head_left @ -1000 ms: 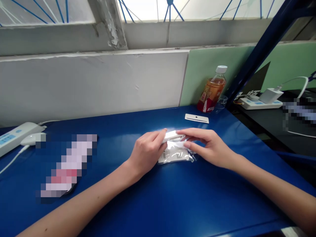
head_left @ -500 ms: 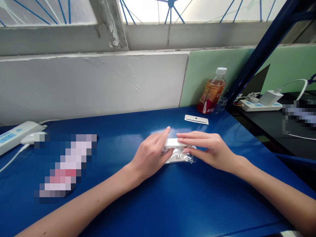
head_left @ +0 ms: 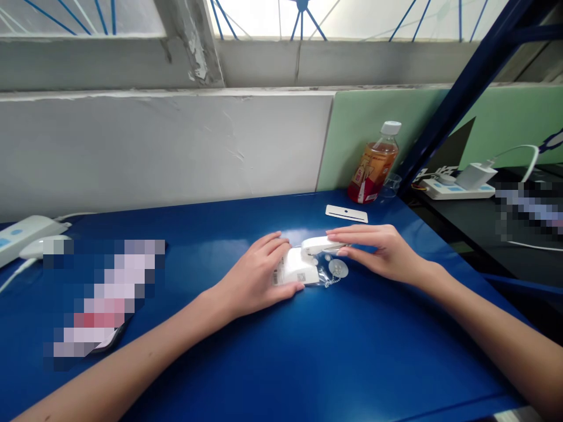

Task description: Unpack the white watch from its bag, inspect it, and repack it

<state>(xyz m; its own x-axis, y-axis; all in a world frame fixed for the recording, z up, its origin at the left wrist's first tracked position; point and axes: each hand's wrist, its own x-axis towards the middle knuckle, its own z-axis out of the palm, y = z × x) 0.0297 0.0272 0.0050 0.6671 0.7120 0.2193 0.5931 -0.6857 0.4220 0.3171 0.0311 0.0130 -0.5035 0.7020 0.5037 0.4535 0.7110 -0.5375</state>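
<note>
On the blue table lies a small clear plastic packet (head_left: 323,276) with a white card (head_left: 294,266) in it; the card bears a printed square code and a barcode. My left hand (head_left: 259,272) holds the packet down at its left end, thumb along the near edge and fingers along the far one. Between the thumb and fingers of my right hand (head_left: 380,249) is a small white device with a rounded end (head_left: 313,245), held over the packet; its exact kind I cannot make out. A clear round disc (head_left: 338,268) and a beaded chain (head_left: 332,282) show at the packet's right end.
Behind the hands lies a flat white strip (head_left: 346,214) with a dark dot. A drink bottle (head_left: 373,167) stands against the green panel. At the left are a power strip (head_left: 33,234) and a blurred-out phone-like object (head_left: 112,293). A blue post (head_left: 444,111) slants up at the right.
My left hand has come off the white device and down onto the packet. My right hand has moved slightly right and turned the device, uncovering the card, disc and chain.
</note>
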